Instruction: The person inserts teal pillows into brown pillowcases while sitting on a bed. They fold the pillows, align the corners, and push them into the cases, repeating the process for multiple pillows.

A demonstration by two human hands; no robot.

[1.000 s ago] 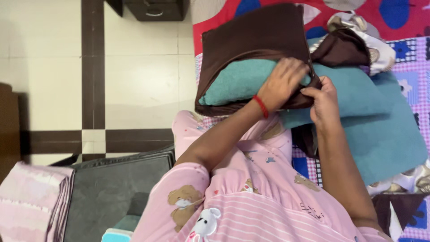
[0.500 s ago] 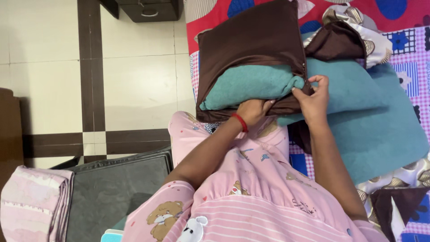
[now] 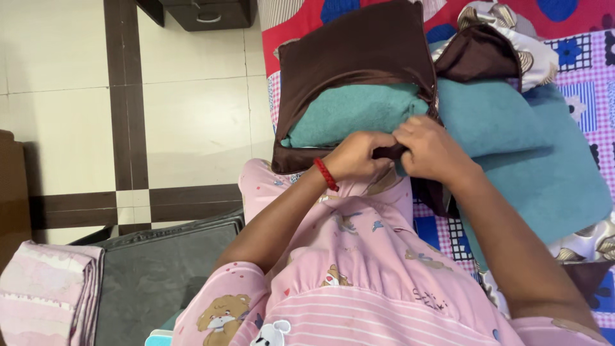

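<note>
- Your left hand (image 3: 359,154) pinches the lower edge of the brown pillow cover (image 3: 352,51).
- The teal pillow (image 3: 355,112) sits half inside that cover, just above both hands.
- Your right hand (image 3: 432,150) grips the same edge, touching your left.
- A teal blanket (image 3: 544,173) lies rightward on the bed (image 3: 596,77).

Cream floor tiles (image 3: 57,51) carry dark brown bands (image 3: 120,96). A dark drawer unit (image 3: 208,13) stands at the top edge. A wooden piece (image 3: 13,192) sits left.

Bare tiled floor (image 3: 192,122) left; teal cushions (image 3: 512,128) crowding right.
</note>
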